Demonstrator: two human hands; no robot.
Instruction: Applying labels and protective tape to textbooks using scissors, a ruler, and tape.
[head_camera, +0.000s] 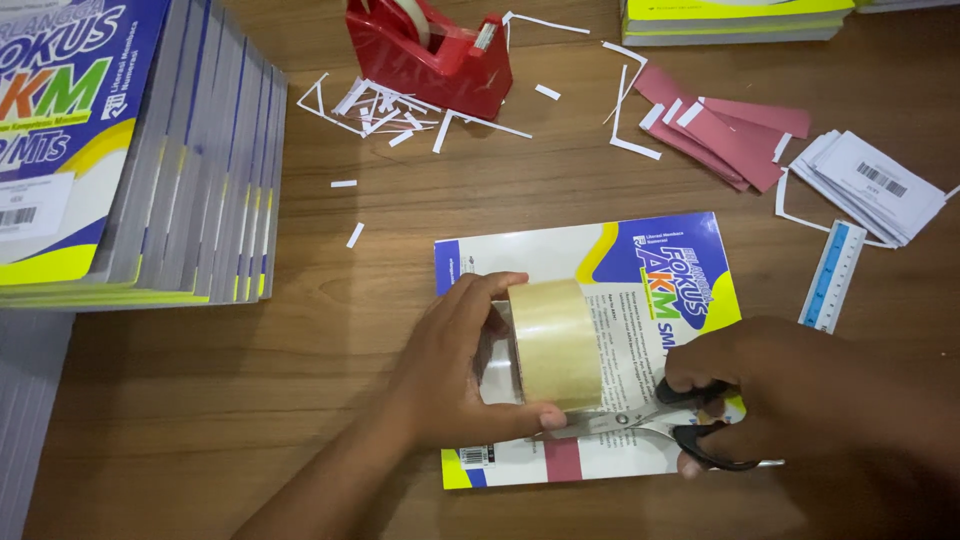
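Left hand (455, 365): wrapped around a roll of clear tape (553, 343), standing on a book (640, 270).
Right hand (775, 385): gripping black-handled scissors (655, 420) (blades at the tape's edge).
Desk (300, 400): wooden.

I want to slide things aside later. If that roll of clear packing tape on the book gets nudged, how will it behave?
The roll of packing tape stands on its edge, so it would probably roll once the left hand lets go. Its hollow core suggests it is light. The glossy book cover beneath looks slippery, so it may also slide.
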